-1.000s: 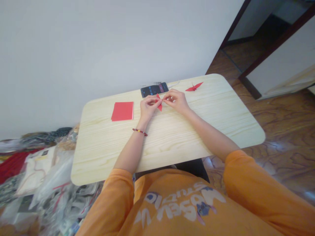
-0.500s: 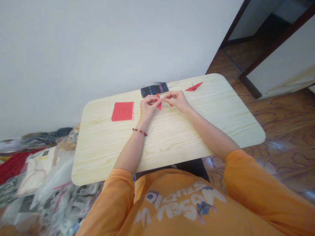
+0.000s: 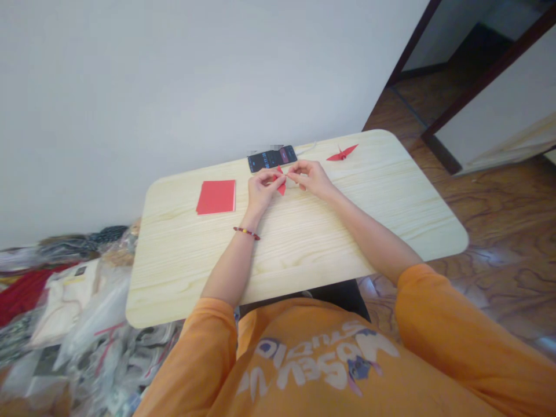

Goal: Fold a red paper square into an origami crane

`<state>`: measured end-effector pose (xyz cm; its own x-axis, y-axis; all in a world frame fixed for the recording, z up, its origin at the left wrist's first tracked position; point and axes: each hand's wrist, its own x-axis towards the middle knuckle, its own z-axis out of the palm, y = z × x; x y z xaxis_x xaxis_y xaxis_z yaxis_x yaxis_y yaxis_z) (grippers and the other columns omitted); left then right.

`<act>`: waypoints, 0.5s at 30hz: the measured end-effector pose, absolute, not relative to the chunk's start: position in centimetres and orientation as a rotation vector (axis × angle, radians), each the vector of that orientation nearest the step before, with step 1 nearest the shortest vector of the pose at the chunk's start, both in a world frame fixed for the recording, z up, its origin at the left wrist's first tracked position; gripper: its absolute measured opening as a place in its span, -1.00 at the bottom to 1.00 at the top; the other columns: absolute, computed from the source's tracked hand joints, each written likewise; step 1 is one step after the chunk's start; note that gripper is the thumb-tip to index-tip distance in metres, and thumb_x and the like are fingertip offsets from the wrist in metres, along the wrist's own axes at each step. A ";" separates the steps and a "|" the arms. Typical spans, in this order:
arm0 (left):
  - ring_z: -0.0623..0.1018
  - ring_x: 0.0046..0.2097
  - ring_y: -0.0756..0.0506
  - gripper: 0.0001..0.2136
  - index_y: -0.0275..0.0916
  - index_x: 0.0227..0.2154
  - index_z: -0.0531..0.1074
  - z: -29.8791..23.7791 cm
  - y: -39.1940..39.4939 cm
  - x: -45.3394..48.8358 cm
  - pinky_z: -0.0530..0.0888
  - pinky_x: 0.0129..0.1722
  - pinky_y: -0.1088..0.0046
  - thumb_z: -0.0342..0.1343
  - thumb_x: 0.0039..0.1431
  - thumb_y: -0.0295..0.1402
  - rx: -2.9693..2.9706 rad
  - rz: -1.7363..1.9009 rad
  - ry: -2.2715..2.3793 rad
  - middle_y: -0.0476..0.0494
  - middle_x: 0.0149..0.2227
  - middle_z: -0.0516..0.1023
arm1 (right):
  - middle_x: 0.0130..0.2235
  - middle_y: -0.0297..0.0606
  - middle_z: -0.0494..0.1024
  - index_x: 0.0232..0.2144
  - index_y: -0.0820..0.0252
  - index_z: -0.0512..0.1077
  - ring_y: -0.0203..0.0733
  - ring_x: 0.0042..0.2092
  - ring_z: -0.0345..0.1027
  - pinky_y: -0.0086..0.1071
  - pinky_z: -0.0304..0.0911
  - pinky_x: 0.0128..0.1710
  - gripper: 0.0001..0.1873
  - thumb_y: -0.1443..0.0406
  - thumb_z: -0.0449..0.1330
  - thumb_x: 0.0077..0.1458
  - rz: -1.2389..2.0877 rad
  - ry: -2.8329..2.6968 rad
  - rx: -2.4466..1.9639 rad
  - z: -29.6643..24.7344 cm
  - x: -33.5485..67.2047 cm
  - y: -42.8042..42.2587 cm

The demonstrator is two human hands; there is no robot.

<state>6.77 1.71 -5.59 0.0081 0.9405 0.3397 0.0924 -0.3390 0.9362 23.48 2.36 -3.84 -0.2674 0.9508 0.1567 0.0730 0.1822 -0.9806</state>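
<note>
Between my two hands, over the middle of the table, is a red origami crane (image 3: 281,189) with its pointed wings sticking out above and below my fingers. My left hand (image 3: 261,188) is closed, pinching the crane's body between thumb and fingers. From the other side my right hand (image 3: 310,176) pinches a thin tip of the same crane; fingertips hide most of that tip. A finished red paper crane (image 3: 343,153) with spread wings lies at the far right of the table. To the left of my hands lies a stack of square red paper (image 3: 216,197).
A phone (image 3: 273,158) with a lit screen and a white cable (image 3: 307,150) lies at the back edge, just beyond my hands. The pale wooden table (image 3: 182,260) stands against a white wall. Clothes and plastic bags (image 3: 91,313) are heaped at the left.
</note>
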 end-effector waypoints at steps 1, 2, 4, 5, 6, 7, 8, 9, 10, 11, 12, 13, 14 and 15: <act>0.52 -0.26 -0.04 -0.84 -0.19 -0.51 0.55 -5.6 1.7 6.8 0.44 -0.22 0.40 0.34 -0.08 -0.23 1.526 1.420 1.107 -0.09 -0.38 0.54 | -0.55 -0.43 0.34 -0.46 0.20 0.35 -0.47 -0.62 0.06 -0.53 0.03 -0.70 -0.73 0.15 0.31 -0.05 1.214 -1.556 -1.015 -3.8 23.5 2.4; 0.51 -0.27 -0.04 -0.84 -0.19 -0.51 0.55 -5.6 1.7 6.8 0.44 -0.24 0.41 0.34 -0.09 -0.22 1.522 1.419 1.109 -0.09 -0.38 0.54 | -0.55 -0.44 0.34 -0.46 0.19 0.35 -0.47 -0.62 0.06 -0.53 0.03 -0.70 -0.73 0.15 0.31 -0.04 1.209 -1.559 -1.018 -3.8 23.5 2.3; 0.51 -0.29 -0.03 -0.83 -0.20 -0.52 0.55 -5.7 1.7 6.8 0.44 -0.26 0.42 0.34 -0.10 -0.22 1.517 1.416 1.103 -0.09 -0.38 0.54 | -0.55 -0.44 0.33 -0.46 0.20 0.35 -0.47 -0.63 0.06 -0.52 0.03 -0.71 -0.73 0.15 0.30 -0.04 1.198 -1.566 -1.023 -3.8 23.5 2.3; 0.50 -0.30 -0.02 -0.82 -0.20 -0.52 0.55 -5.6 1.7 6.8 0.44 -0.27 0.43 0.34 -0.10 -0.22 1.515 1.412 1.102 -0.09 -0.38 0.53 | -0.55 -0.44 0.33 -0.46 0.20 0.35 -0.47 -0.64 0.05 -0.52 0.03 -0.71 -0.73 0.15 0.30 -0.04 1.191 -1.572 -1.025 -3.8 23.5 2.3; 0.50 -0.31 -0.02 -0.82 -0.20 -0.52 0.55 -5.6 1.7 6.8 0.44 -0.28 0.43 0.34 -0.10 -0.21 1.514 1.405 1.105 -0.09 -0.39 0.53 | -0.55 -0.44 0.33 -0.46 0.20 0.36 -0.48 -0.64 0.05 -0.52 0.02 -0.72 -0.73 0.14 0.29 -0.04 1.184 -1.578 -1.025 -3.8 23.6 2.3; 0.50 -0.31 -0.01 -0.82 -0.20 -0.52 0.54 -5.6 1.7 6.8 0.44 -0.29 0.44 0.34 -0.11 -0.21 1.512 1.399 1.112 -0.09 -0.39 0.53 | -0.55 -0.45 0.33 -0.45 0.20 0.36 -0.48 -0.65 0.05 -0.53 0.01 -0.72 -0.73 0.14 0.29 -0.03 1.177 -1.585 -1.025 -3.8 23.6 2.3; 0.50 -0.31 -0.02 -0.81 -0.20 -0.52 0.54 -5.6 1.6 6.8 0.44 -0.29 0.44 0.34 -0.11 -0.21 1.511 1.394 1.121 -0.08 -0.39 0.53 | -0.55 -0.45 0.33 -0.45 0.20 0.36 -0.48 -0.65 0.05 -0.53 0.01 -0.72 -0.73 0.14 0.29 -0.03 1.170 -1.591 -1.024 -3.9 23.6 2.3; 0.50 -0.32 -0.02 -0.81 -0.20 -0.53 0.54 -5.5 1.6 6.8 0.44 -0.30 0.45 0.34 -0.12 -0.21 1.509 1.392 1.130 -0.08 -0.40 0.53 | -0.56 -0.45 0.33 -0.45 0.20 0.35 -0.48 -0.65 0.05 -0.54 0.00 -0.72 -0.74 0.14 0.28 -0.02 1.164 -1.597 -1.025 -3.9 23.5 2.3; 0.49 -0.32 -0.02 -0.82 -0.20 -0.53 0.54 -5.5 1.6 6.8 0.44 -0.30 0.45 0.34 -0.12 -0.21 1.509 1.390 1.137 -0.08 -0.40 0.53 | -0.56 -0.45 0.33 -0.45 0.19 0.35 -0.48 -0.65 0.05 -0.54 0.00 -0.72 -0.74 0.15 0.28 -0.02 1.160 -1.602 -1.027 -3.9 23.5 2.3; 0.49 -0.33 -0.01 -0.83 -0.20 -0.53 0.54 -5.5 1.6 6.8 0.45 -0.30 0.44 0.34 -0.12 -0.22 1.510 1.389 1.142 -0.07 -0.40 0.54 | -0.56 -0.45 0.33 -0.45 0.19 0.35 -0.48 -0.65 0.05 -0.54 0.01 -0.72 -0.75 0.15 0.28 -0.02 1.155 -1.605 -1.030 -3.9 23.5 2.3; 0.49 -0.33 -0.01 -0.84 -0.20 -0.53 0.55 -5.5 1.6 6.8 0.45 -0.30 0.44 0.34 -0.12 -0.24 1.511 1.388 1.146 -0.07 -0.40 0.54 | -0.55 -0.45 0.33 -0.45 0.20 0.35 -0.48 -0.64 0.05 -0.54 0.01 -0.72 -0.75 0.16 0.28 -0.02 1.151 -1.608 -1.034 -3.9 23.5 2.3; 0.50 -0.33 -0.02 -0.86 -0.20 -0.52 0.55 -5.5 1.6 6.8 0.45 -0.29 0.43 0.34 -0.11 -0.26 1.514 1.388 1.149 -0.07 -0.40 0.54 | -0.55 -0.44 0.34 -0.45 0.20 0.36 -0.47 -0.64 0.05 -0.54 0.01 -0.72 -0.76 0.17 0.27 -0.03 1.144 -1.610 -1.040 -4.0 23.6 2.4; 0.50 -0.32 -0.02 -0.87 -0.20 -0.52 0.55 -5.5 1.6 6.8 0.45 -0.28 0.42 0.33 -0.10 -0.27 1.516 1.388 1.150 -0.08 -0.41 0.54 | -0.54 -0.43 0.34 -0.45 0.20 0.36 -0.47 -0.63 0.05 -0.53 0.01 -0.72 -0.77 0.17 0.27 -0.03 1.136 -1.610 -1.045 -4.0 23.6 2.4; 0.50 -0.31 -0.03 -0.88 -0.20 -0.52 0.56 -5.5 1.6 6.8 0.45 -0.27 0.42 0.33 -0.10 -0.29 1.518 1.389 1.148 -0.08 -0.41 0.54 | -0.54 -0.42 0.34 -0.45 0.21 0.37 -0.46 -0.62 0.06 -0.53 0.01 -0.72 -0.78 0.18 0.26 -0.03 1.127 -1.611 -1.048 -4.0 23.6 2.5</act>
<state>6.82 1.58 -5.46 0.0015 0.9526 0.3042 0.1192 -0.3023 0.9457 23.60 2.45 -4.03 -0.2547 0.9484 0.1890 0.1475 0.2313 -0.9616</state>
